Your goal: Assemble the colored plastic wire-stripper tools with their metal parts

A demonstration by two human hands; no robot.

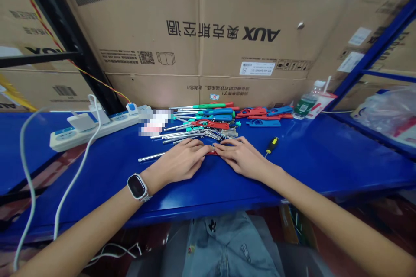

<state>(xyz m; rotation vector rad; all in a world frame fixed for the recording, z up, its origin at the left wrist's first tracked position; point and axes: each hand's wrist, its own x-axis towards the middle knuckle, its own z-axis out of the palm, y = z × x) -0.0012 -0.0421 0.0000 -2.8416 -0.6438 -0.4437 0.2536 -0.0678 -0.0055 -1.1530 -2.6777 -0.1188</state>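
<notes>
Both hands meet over the blue table near its middle. My left hand (184,158), below a wrist with a watch (137,187), has its fingers closed on one side of a small red piece (212,153). From the other side my right hand (242,158) pinches the same piece, which the fingers mostly cover. A metal rod (151,157) sticks out to the left from behind my left hand. Just beyond the hands lies a pile of metal rods (177,135) with red, green and blue handles. A black and yellow screwdriver (272,144) lies to the right.
A white power strip (97,129) with plugs and cables is at left. Red and blue plastic casings (264,123) lie at back right, beside a bottle (305,103) and a cup (321,104). Cardboard boxes (208,52) stand behind the blue table (195,197).
</notes>
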